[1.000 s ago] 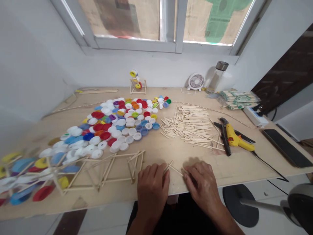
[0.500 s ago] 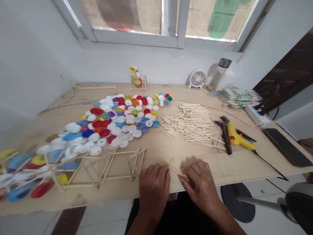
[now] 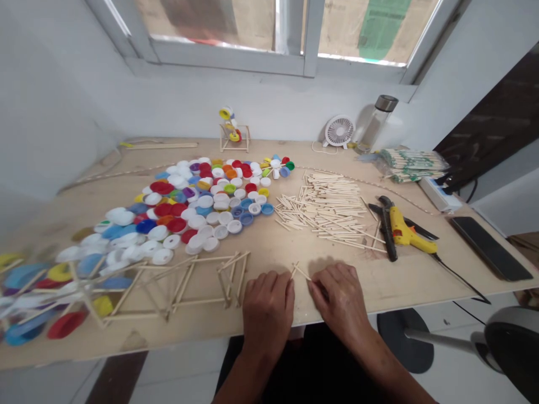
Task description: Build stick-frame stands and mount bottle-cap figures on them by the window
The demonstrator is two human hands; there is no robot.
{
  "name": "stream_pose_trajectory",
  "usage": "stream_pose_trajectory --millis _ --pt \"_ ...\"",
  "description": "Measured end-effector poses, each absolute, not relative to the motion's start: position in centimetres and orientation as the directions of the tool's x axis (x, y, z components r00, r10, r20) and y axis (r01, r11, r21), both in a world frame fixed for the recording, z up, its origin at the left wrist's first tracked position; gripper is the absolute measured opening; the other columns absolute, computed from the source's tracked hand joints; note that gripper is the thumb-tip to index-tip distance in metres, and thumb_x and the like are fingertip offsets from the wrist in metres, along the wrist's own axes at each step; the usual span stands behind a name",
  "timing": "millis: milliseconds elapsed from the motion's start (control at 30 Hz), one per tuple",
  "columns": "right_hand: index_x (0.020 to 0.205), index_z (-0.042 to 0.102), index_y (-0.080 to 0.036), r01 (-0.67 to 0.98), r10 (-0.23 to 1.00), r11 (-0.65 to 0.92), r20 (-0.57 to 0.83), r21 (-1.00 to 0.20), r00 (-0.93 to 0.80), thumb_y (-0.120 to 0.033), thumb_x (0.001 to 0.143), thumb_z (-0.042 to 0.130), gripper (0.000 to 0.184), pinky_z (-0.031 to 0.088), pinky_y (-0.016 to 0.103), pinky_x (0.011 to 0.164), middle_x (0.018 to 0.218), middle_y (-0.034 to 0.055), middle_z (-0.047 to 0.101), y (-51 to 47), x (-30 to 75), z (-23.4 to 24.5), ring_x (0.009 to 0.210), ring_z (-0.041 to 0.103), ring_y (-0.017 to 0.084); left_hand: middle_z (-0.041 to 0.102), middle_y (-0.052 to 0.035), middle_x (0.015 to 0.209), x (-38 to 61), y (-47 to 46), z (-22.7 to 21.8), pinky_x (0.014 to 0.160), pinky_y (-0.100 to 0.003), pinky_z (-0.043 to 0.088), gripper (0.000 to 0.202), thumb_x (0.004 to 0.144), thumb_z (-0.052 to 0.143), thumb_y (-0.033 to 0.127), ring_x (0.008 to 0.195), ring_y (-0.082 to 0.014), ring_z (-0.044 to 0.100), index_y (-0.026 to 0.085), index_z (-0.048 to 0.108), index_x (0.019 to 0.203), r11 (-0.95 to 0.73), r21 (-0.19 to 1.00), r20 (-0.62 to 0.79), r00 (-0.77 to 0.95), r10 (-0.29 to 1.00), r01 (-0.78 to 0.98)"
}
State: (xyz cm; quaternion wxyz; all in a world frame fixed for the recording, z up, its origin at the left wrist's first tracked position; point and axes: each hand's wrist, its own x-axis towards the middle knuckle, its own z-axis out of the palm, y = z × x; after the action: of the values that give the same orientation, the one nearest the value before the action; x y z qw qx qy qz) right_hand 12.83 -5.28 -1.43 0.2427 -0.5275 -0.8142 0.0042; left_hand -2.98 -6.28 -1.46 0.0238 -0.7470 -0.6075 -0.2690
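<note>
Here at the front of the worktop (image 3: 273,252), both grips are closed! The left hand (image 3: 267,306) pinches one thin stick (image 3: 294,271), the right hand (image 3: 340,297) a second stick (image 3: 304,273), and the tips come together between them; crossed or merely touching, too small to call. The hands sit low, presumably to steady such light pieces. Just beyond lies the loose stick pile (image 3: 337,205), likely there for a short reach, with the yellow glue gun (image 3: 400,230) to its right. Over left, the stick frame (image 3: 200,304) lies in front of the bottle caps (image 3: 205,201), perhaps to leave the fingers room.
</note>
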Motion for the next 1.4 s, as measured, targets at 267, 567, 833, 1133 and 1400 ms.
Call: stream_pose_trajectory --millis 267,567,833,1133,1400 --pt "0.071 0.056 -0.02 0.865 0.867 0.426 0.392 -0.266 -0.307 -0.026 0.091 0.05 0.021 0.031 0.034 0.071 0.068 0.003 0.057 -5.2 12.8 -1.6 0.072 0.048 0.02 0.062 -0.002 0.069 -3.1 -6.3 -1.5 0.065 -0.032 0.036 0.016 0.086 0.048 0.017 0.066 -0.0182 0.055 0.019 0.064 0.083 -0.271 0.298 0.429 0.125 0.895 0.915" --pt "0.079 0.059 -0.02 0.811 0.88 0.43 0.385 -0.396 -0.278 -0.026 0.091 0.05 0.016 0.034 0.032 0.071 0.071 0.0022 0.06 -5.3 13.3 -1.2 0.073 0.052 0.019 0.068 -0.0051 0.083 -4.2 -7.4 -1.4 0.072 -0.033 0.049 0.026 0.087 0.041 0.016 0.077 -0.0179 0.063 0.017 0.061 0.104 -0.292 0.49 0.412 0.077 0.908 0.822" --pt "0.08 0.059 -0.02 0.752 0.913 0.386 0.336 -0.535 -0.23 -0.022 0.09 0.049 0.014 0.038 0.033 0.073 0.074 0.0024 0.063 -5.2 15.8 -1.0 0.073 0.055 0.018 0.068 -0.0049 0.102 -5.9 -9.9 -1.8 0.084 -0.034 0.053 0.027 0.088 0.044 0.018 0.096 -0.0175 0.064 0.021 0.059 0.11 -0.226 0.658 0.337 -0.011 0.942 0.719" --pt "0.082 0.059 -0.02 0.74 0.914 0.382 0.344 -0.554 -0.215 -0.021 0.09 0.049 0.012 0.038 0.034 0.075 0.075 0.0017 0.062 -5.6 16.0 -1.3 0.074 0.055 0.018 0.068 -0.0051 0.096 -5.8 -10.0 -1.8 0.08 -0.032 0.053 0.024 0.086 0.047 0.018 0.09 -0.0173 0.064 0.02 0.06 0.107 -0.286 0.581 0.393 0.046 0.919 0.762" --pt "0.085 0.06 -0.019 0.705 0.884 0.45 0.385 -0.548 -0.265 -0.019 0.09 0.05 0.011 0.038 0.034 0.074 0.075 0.0026 0.062 -5.8 14.8 -1.0 0.075 0.054 0.018 0.065 -0.0039 0.088 -5.8 -10.4 -1.7 0.076 -0.03 0.05 0.021 0.085 0.05 0.015 0.082 -0.0158 0.061 0.02 0.058 0.103 -0.336 0.486 0.45 0.098 0.888 0.807"
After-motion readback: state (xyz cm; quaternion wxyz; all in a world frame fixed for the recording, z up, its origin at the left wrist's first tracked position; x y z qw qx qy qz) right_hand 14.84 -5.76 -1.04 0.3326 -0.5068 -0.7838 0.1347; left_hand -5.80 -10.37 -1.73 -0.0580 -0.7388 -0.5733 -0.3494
